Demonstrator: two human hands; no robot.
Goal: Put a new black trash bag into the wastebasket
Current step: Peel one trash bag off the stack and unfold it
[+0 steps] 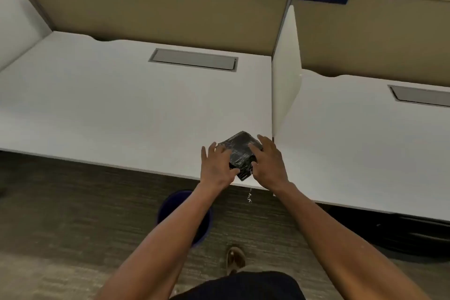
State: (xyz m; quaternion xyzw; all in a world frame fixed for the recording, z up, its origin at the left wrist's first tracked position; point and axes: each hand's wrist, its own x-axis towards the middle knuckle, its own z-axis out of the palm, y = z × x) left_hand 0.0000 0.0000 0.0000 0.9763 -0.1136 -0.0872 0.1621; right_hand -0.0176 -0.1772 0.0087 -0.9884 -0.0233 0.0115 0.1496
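A folded pack of black trash bags lies at the front right corner of the white desk. My left hand grips its left side, thumb on top. My right hand rests on its right side with fingers spread over it. A thin white string dangles from the pack over the desk edge. The dark blue wastebasket stands on the carpet below the desk edge, partly hidden by my left forearm.
A white divider panel separates desk 113 from the desk on the right. Tan partition walls close the back. A grey cable hatch sits mid-desk. My shoe is on the carpet near the basket.
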